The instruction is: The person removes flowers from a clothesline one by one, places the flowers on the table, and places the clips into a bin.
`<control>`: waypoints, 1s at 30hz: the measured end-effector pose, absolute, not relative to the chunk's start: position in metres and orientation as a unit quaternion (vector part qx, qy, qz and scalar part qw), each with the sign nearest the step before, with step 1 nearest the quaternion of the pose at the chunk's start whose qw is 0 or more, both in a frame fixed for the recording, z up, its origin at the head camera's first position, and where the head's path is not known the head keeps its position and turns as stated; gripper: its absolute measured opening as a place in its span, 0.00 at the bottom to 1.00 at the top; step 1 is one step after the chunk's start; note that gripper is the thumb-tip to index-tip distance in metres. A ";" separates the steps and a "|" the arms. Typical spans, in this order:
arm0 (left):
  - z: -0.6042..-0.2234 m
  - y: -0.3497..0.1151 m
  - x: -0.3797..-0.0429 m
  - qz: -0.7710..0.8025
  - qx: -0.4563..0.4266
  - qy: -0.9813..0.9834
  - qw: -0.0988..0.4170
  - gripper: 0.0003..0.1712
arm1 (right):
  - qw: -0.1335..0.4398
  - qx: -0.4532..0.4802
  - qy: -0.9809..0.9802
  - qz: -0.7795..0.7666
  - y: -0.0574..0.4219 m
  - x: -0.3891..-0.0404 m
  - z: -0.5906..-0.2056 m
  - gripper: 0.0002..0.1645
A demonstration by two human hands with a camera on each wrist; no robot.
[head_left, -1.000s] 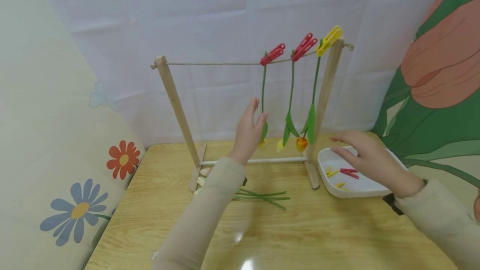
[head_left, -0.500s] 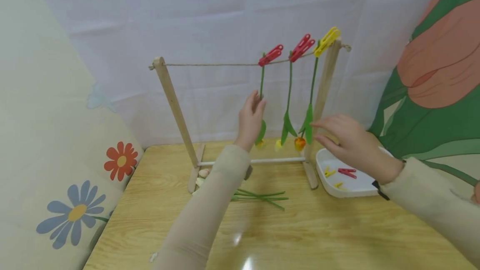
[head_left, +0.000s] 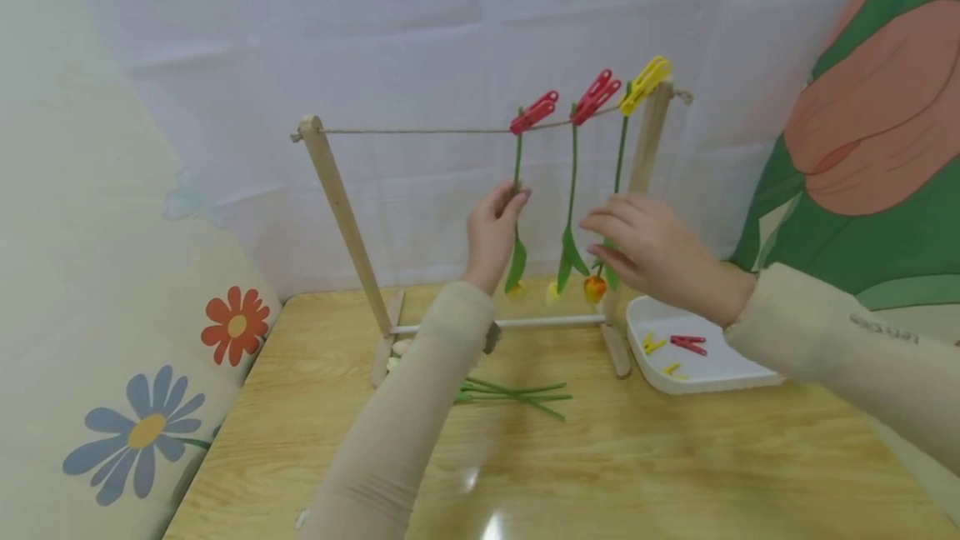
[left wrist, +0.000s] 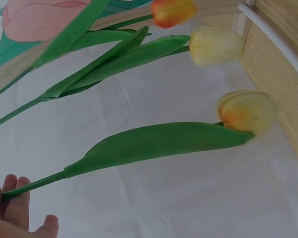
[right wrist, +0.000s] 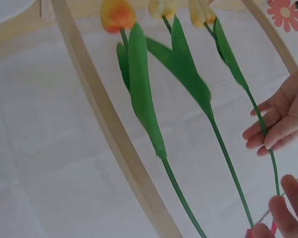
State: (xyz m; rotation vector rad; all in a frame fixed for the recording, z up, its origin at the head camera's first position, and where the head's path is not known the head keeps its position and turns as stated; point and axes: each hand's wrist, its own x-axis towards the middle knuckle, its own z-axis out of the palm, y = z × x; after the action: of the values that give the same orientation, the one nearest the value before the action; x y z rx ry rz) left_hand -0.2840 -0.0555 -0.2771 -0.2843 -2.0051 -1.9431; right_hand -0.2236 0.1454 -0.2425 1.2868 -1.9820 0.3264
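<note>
Three artificial tulips hang upside down from a rope (head_left: 420, 132), held by two red clothespins (head_left: 534, 112) and a yellow clothespin (head_left: 645, 86). My left hand (head_left: 491, 236) pinches the stem of the leftmost tulip (left wrist: 159, 144), below its red clothespin; thumb and fingers meet on the stem in the right wrist view. In the head view my right hand (head_left: 660, 257), fingers loosely bent and holding nothing, overlaps the orange tulip (right wrist: 145, 94) at the right. Between the hands hangs the pale yellow middle tulip (head_left: 573, 252).
The rope spans a wooden frame (head_left: 341, 207) with a white bottom bar. Several more tulips (head_left: 517, 394) lie on the table, partly hidden by my left sleeve. A white tray (head_left: 701, 384) at right holds yellow and red clothespins. A white cloth hangs behind.
My left hand has taken hold of the leftmost tulip's stem. My right hand has moved left and up from over the tray to the hanging tulips.
</note>
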 end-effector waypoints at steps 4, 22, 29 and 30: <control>-0.280 -0.057 -0.286 -0.684 -0.105 -0.702 0.166 0.13 | 0.401 0.501 -0.761 0.097 0.138 -0.233 -0.226 0.17; -0.286 -0.057 -0.286 -0.672 -0.097 -0.716 0.162 0.13 | 0.299 0.369 -0.879 -0.049 0.103 -0.269 -0.123 0.22; -0.285 -0.057 -0.286 -0.666 -0.097 -0.721 0.166 0.12 | 0.162 0.321 -0.931 -0.067 0.097 -0.278 -0.108 0.23; -0.285 -0.057 -0.285 -0.666 -0.096 -0.721 0.165 0.12 | 0.155 0.318 -0.933 -0.066 0.097 -0.279 -0.107 0.23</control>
State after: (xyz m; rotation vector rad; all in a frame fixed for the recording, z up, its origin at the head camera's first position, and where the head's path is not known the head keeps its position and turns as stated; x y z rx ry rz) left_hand -0.2855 -0.0575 -0.2851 -0.2735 -2.0551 -1.8971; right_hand -0.2786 0.0969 -0.1074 0.9113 -2.6728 -0.1890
